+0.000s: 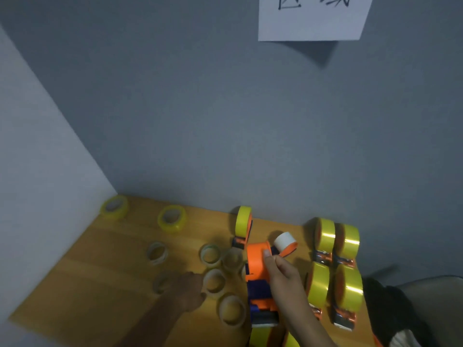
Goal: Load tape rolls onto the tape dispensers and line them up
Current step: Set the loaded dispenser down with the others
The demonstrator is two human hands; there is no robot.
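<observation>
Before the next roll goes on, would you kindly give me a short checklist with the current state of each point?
1. Empty dispenser held: ok, right hand grips it.
2. Its white hub bare: ok.
3. Left hand on a loose roll: cannot tell, blurred, near the clear rolls.
4. Spare rolls available: ok, several on the table.
5. Loaded dispensers lined up: ok, four in pairs at right; one stands apart.

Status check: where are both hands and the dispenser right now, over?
Right hand grips the empty orange dispenser. Left hand reaches among loose tape rolls, grip unclear. Four loaded dispensers lined up to the right.
</observation>
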